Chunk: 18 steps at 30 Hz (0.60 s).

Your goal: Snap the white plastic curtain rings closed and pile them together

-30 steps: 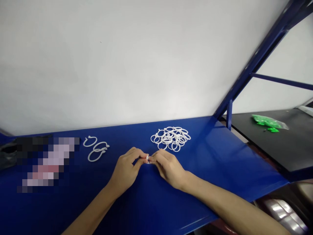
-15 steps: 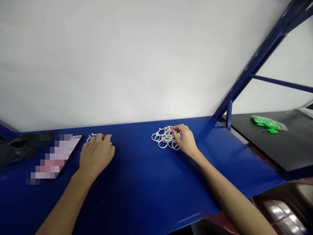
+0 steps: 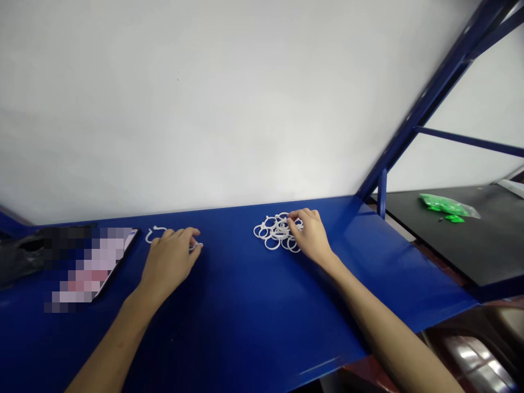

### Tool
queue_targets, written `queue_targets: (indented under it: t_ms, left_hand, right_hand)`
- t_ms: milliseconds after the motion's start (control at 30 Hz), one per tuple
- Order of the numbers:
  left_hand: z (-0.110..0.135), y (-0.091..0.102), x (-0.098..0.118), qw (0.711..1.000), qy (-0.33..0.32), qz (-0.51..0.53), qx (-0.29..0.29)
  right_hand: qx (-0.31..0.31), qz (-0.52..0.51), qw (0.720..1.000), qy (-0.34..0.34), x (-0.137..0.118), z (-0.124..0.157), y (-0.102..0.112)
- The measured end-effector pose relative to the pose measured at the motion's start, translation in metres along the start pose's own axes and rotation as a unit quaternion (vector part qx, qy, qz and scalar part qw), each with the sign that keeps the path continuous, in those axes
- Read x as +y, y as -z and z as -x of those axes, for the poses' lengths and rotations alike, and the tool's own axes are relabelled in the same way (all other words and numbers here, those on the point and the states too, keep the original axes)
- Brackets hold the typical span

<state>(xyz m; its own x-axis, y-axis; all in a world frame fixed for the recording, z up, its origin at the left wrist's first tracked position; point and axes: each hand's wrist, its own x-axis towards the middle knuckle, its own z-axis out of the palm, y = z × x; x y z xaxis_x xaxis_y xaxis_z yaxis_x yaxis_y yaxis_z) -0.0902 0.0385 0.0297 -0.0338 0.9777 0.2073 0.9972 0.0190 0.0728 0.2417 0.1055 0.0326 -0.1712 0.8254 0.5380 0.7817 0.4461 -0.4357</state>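
Note:
My left hand [image 3: 172, 257] lies palm down on the blue shelf [image 3: 245, 295], fingers curled together, tips pressing a white ring [image 3: 197, 246]. Another white open ring [image 3: 153, 233] peeks out just beyond its knuckles. My right hand [image 3: 310, 234] reaches onto the right side of a pile of white rings [image 3: 272, 232], with thumb and fingers pinched on one ring at the pile's top. Part of the pile is hidden under that hand.
A phone [image 3: 92, 265] lies at the left, with a dark object [image 3: 16, 256] beyond it. A white wall backs the shelf. A blue frame post [image 3: 382, 192] stands at the right. Past it, a black table [image 3: 470, 245] carries a green bag [image 3: 446, 206].
Both hands were together at the centre holding a ring. They parted: the left went to the rings on the left, the right to the pile. The left fingertips have since slid slightly right.

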Motion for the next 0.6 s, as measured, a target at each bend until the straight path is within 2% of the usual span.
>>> queue_targets:
  t_ms: [100, 200, 400, 467, 600]
  left_hand:
    - [0.000, 0.005, 0.007, 0.996, 0.005, 0.084, 0.020]
    - [0.003, 0.013, 0.018, 0.980, 0.022, 0.198, 0.024]
    - [0.013, 0.018, 0.046, 0.929, 0.065, 0.364, -0.034]
    - [0.016, 0.015, 0.052, 0.914, 0.066, 0.397, -0.057]
    - [0.019, 0.009, 0.060, 0.889, 0.060, 0.445, -0.088]
  right_hand:
    - [0.009, -0.004, 0.999, 0.046, -0.014, 0.006, -0.001]
    - [-0.006, -0.023, 0.994, 0.106, -0.028, 0.015, -0.004]
    - [-0.127, -0.129, 0.963, 0.198, -0.056, 0.035, -0.008]
    - [-0.170, -0.160, 0.950, 0.205, -0.063, 0.041, -0.009]
    - [-0.211, -0.207, 0.944, 0.147, -0.069, 0.051, -0.015]
